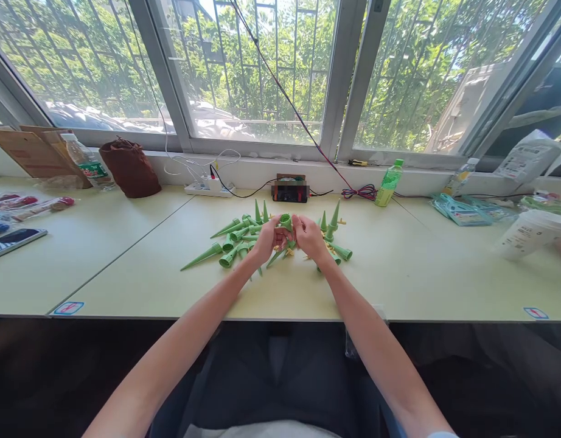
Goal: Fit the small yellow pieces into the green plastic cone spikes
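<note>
Both my hands meet over the middle of the table at one green plastic watering spike (285,219), its round open end facing up toward me. My left hand (268,239) is closed around its left side. Pressed against its right side are the closed fingers of my right hand (308,236); whether they also pinch a small part is hidden. More green spikes (238,234) lie in a loose pile by my left hand. To the right, several others stand or lie, including an upright spike (334,220). Small yellow plastic pieces (330,249) are scattered near and under my hands.
Behind the pile sits a dark device (289,190) with a cable. A power strip (210,190), brown bag (129,167) and water bottle (86,161) stand back left; a green bottle (389,184) and white cup (533,236) are on the right. A phone (14,242) lies far left.
</note>
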`<state>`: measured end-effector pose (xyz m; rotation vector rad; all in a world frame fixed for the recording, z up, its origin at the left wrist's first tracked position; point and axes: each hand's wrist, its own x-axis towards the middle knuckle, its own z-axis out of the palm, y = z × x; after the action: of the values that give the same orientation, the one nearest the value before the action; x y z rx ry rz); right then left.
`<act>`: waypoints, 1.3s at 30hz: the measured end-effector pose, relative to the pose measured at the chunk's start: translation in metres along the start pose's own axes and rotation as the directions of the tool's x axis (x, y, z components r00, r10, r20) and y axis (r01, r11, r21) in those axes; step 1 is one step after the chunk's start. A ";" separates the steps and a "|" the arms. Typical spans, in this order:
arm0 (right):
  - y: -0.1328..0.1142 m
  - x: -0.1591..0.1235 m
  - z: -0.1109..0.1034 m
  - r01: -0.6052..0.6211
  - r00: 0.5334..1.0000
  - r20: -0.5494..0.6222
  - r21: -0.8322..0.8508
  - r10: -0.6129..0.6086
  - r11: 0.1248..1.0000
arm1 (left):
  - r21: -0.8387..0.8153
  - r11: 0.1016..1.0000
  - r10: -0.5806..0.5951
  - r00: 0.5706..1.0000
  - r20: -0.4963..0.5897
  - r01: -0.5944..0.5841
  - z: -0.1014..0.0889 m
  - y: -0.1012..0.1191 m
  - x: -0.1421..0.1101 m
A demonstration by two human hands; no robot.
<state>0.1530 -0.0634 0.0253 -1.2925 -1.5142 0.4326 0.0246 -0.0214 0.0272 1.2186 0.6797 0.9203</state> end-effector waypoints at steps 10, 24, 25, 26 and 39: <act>0.002 0.000 0.000 -0.002 1.000 0.007 -0.008 0.002 1.000 | -0.027 0.999 0.016 1.000 -0.009 -0.017 -0.001 -0.002 0.002; 0.002 0.000 -0.001 0.016 1.000 0.014 0.025 -0.016 1.000 | -0.015 1.000 0.006 1.000 0.027 -0.006 -0.005 -0.001 0.003; 0.002 0.000 -0.001 0.017 1.000 0.009 0.023 -0.017 1.000 | -0.018 1.000 0.010 1.000 0.028 -0.010 -0.005 -0.001 0.003; 0.002 0.000 -0.001 0.019 1.000 0.003 0.021 -0.019 1.000 | -0.019 1.000 0.015 0.999 0.029 -0.014 -0.005 -0.001 0.003; 0.000 0.002 -0.002 -0.009 0.996 -0.087 -0.062 0.004 0.998 | -0.017 0.991 0.134 0.989 0.059 -0.134 -0.002 -0.004 -0.001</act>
<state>0.1552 -0.0628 0.0268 -1.3481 -1.4608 0.3317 0.0230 -0.0214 0.0230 1.2872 0.5478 0.9935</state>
